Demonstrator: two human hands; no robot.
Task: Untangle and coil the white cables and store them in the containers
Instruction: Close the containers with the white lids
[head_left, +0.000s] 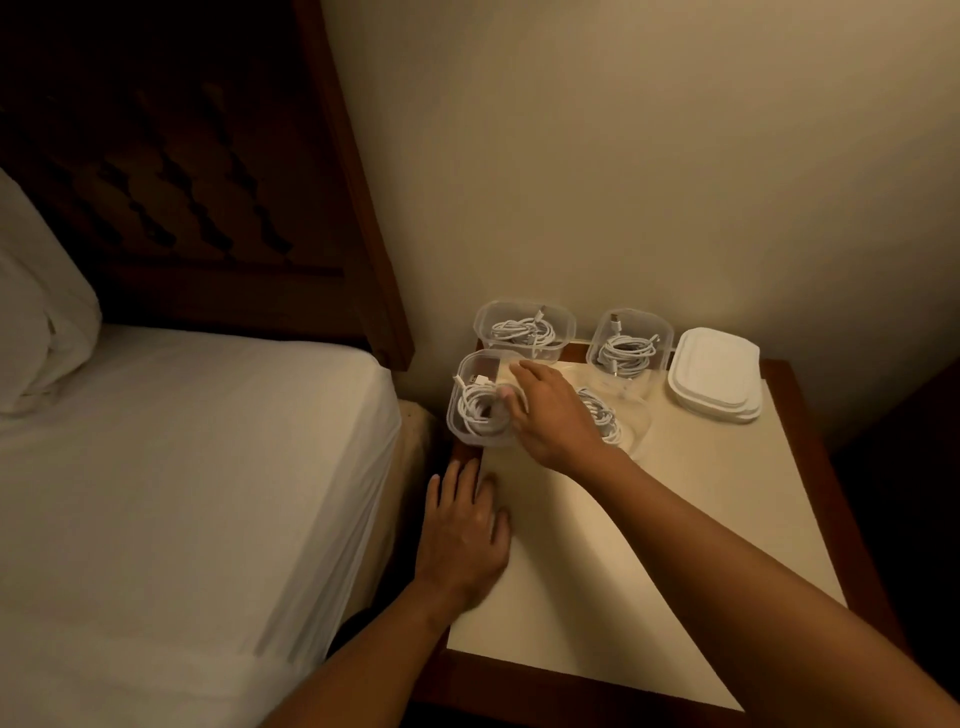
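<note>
Several clear plastic containers stand at the far end of the bedside table. The front left container holds a coiled white cable. My right hand reaches over its right rim, fingers spread and touching the coil. Behind it the back left container and the back right container each hold a coiled cable. A fourth container, partly hidden behind my right wrist, also has a white cable in it. My left hand lies flat on the table's left edge, holding nothing.
A stack of white lids sits at the table's far right corner. A bed with a white sheet and pillow borders the table on the left, under a dark wooden headboard. A wall stands behind the table.
</note>
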